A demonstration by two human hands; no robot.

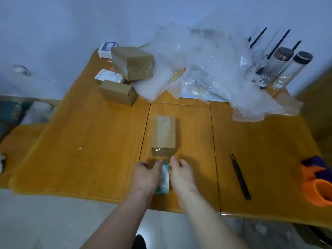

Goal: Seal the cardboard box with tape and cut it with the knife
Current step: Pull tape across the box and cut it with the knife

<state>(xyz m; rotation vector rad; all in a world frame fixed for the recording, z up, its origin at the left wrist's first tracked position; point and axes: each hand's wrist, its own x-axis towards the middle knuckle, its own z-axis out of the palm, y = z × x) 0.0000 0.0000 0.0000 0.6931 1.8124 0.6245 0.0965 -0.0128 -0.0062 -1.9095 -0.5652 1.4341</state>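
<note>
Cardboard box lies mid-bench, nearer the front edge, long side running front to back; clear tape is seen glossy along its top and over the near end. Taping step judged in hand. Left hand and right hand are half-curled at the near end around a green-white tape roll; exact grip cannot be told. Cutting comes next: knife lies untouched toward the right front.

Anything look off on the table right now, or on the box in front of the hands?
Only clutter: a crumpled bubble wrap pile sprawls over the far side of the table, and a taped box there sits tilted on smaller boxes. The cardboard box near both hands looks intact; the knife lies untouched to its right.
</note>
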